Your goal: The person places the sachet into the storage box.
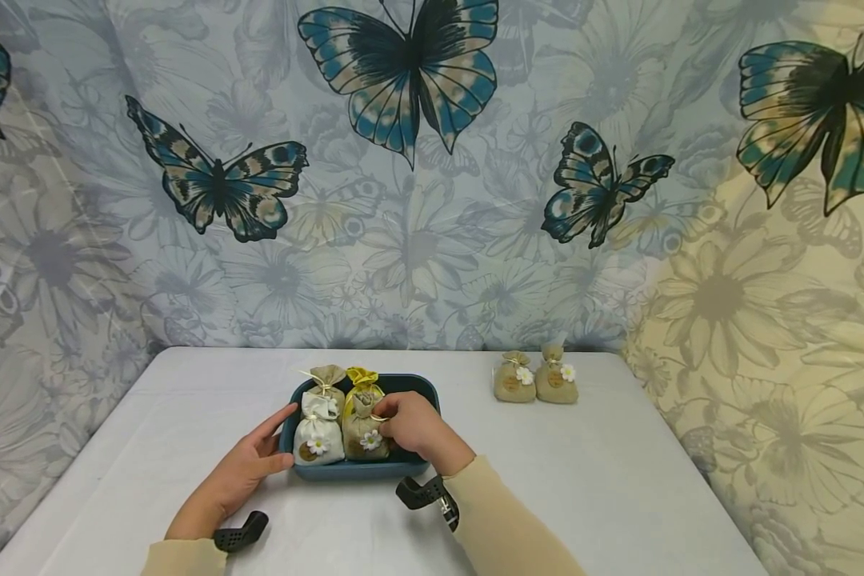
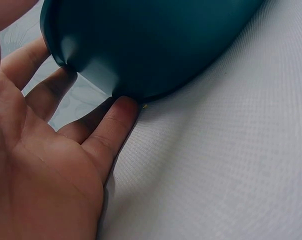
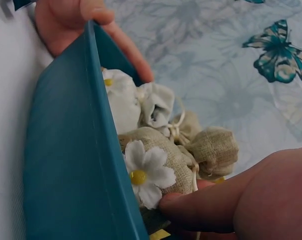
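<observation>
A blue-green plastic bin (image 1: 360, 472) holds several small drawstring sachets. My right hand (image 1: 421, 430) reaches over the bin and grips the right side of a tan burlap sachet (image 1: 360, 424) with a white daisy. In the right wrist view my thumb presses the burlap sachet (image 3: 151, 137) beside its flower; the other fingers are mostly hidden behind. My left hand (image 1: 248, 460) rests against the bin's left end, its fairly straight fingers touching the wall (image 2: 141, 50) in the left wrist view. Left of the burlap sachet sits a white sachet (image 1: 318, 432).
Behind in the bin are another beige sachet (image 1: 327, 376) and a yellow one (image 1: 362, 374). Two burlap sachets with daisies, one on the left (image 1: 514, 380) and one on the right (image 1: 557, 380), stand at the back right of the white-covered table (image 1: 583, 480). A butterfly-print cloth (image 1: 418, 240) hangs behind.
</observation>
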Tool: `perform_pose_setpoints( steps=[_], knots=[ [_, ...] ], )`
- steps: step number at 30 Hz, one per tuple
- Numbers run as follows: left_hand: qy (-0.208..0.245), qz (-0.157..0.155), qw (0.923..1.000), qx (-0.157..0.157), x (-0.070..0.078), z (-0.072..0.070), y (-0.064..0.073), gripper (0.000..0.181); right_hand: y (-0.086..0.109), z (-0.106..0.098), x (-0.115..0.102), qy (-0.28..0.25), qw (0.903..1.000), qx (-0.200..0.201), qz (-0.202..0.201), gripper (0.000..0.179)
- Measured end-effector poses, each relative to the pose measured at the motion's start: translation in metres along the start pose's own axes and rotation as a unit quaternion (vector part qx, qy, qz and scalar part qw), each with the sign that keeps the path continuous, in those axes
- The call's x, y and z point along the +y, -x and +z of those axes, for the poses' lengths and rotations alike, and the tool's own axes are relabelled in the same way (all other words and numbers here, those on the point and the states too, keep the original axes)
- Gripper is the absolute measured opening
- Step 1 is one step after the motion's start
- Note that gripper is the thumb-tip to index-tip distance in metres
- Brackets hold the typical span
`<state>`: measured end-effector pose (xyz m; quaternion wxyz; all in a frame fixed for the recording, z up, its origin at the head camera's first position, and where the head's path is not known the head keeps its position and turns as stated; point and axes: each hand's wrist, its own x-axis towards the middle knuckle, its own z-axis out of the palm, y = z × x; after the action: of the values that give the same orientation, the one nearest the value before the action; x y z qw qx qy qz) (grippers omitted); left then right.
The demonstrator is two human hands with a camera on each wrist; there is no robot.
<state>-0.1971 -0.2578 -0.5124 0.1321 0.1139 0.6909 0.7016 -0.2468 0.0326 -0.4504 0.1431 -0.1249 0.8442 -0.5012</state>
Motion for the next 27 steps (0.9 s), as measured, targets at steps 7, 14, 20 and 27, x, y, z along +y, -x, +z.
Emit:
perform_pose_setpoints(
  steps=[7, 14, 20, 27],
  knots=[
    [-0.009, 0.001, 1.0000, 0.004, -0.002, -0.002, -0.002, 0.083, 0.000, 0.001, -0.001, -0.026, 0.9993, -0.019, 0.017, 0.023],
    [0.004, -0.005, 1.0000, 0.005, -0.004, -0.003, -0.003, 0.086, 0.004, -0.001, -0.005, -0.012, 0.9990, -0.036, 0.022, 0.027],
    [0.001, -0.012, 0.9999, 0.010, -0.003, -0.001, -0.002, 0.085, 0.009, -0.007, -0.010, 0.113, 0.9929, -0.035, -0.012, 0.031],
    [-0.007, -0.004, 1.0000, 0.003, -0.001, 0.000, 0.000, 0.084, 0.020, -0.028, -0.008, 0.049, 0.9979, -0.041, 0.005, 0.047]
  ],
)
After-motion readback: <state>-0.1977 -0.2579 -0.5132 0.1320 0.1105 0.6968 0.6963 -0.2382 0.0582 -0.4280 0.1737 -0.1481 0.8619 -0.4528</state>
